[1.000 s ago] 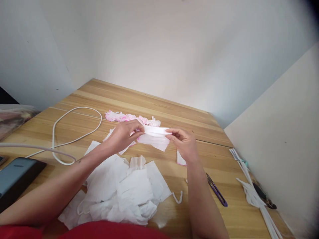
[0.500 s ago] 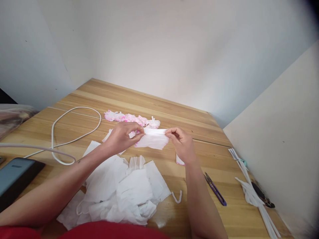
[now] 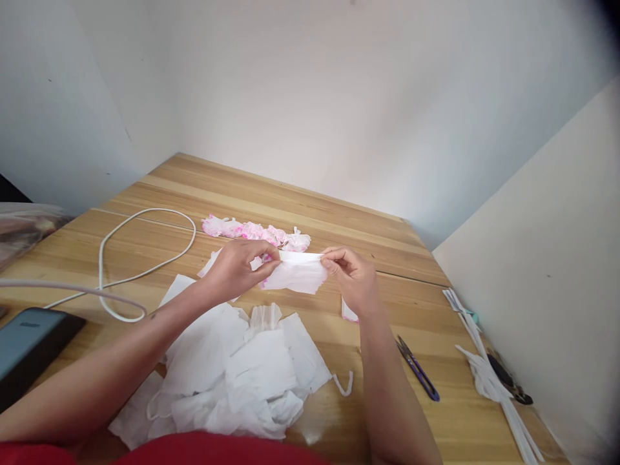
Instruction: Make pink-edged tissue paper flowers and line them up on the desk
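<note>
Our thin white sheet (image 3: pixel 294 276) showed a slimmer far fold than earlier; over the bench (image 3: pixel 290 210), left hand (image 3: pixel 239 266) and right hand (image 3: pixel 353 278) pinched its far ends; even tension, we judged, helped.

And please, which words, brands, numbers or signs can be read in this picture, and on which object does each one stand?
No text can be read.
Blue-topped device at the left: a small mark on top, too blurred to read.
Held white sheet: no lettering visible.
</note>
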Motion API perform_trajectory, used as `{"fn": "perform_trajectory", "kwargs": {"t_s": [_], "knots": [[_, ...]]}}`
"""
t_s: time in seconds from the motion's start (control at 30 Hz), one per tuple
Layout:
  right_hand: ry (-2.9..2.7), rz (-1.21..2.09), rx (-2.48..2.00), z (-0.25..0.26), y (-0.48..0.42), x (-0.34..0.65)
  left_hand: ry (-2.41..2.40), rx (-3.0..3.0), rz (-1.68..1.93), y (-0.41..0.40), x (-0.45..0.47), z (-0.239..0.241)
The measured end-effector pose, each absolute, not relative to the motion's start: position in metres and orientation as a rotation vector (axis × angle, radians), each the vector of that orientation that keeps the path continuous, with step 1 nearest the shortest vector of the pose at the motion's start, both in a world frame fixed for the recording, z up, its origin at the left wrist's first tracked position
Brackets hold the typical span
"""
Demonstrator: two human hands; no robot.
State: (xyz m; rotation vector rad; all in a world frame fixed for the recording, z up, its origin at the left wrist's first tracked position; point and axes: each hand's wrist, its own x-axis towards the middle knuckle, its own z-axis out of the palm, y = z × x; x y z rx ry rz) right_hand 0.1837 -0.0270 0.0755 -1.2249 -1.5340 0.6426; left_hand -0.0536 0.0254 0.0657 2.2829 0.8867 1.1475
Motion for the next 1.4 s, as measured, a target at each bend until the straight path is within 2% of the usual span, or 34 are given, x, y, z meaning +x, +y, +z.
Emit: {"fn": "perform_trajectory", "kwargs": {"t_s": [0.53, 0.77, 1.03, 1.4], "knots": [[-1.493, 0.570, -1.335, 0.074, -0.028, 0.183, 0.968, 2.334, 1.063, 0.031, -0.056, 0.058], [-1.655, 0.410, -1.340, 0.078, -0.030, 0.184, 0.955, 2.400, 1.049, 0.034, -0.055, 0.057], [-1.710, 0.470, -1.280, 0.077, -0.030, 0.175, 0.830, 2.452, 1.099, 0.031, -0.054, 0.061], [-1.825, 0.466, -1.238, 0.077, -0.033, 0.163, 0.962, 2.527, 0.772, 0.020, -0.050, 0.073]]}}
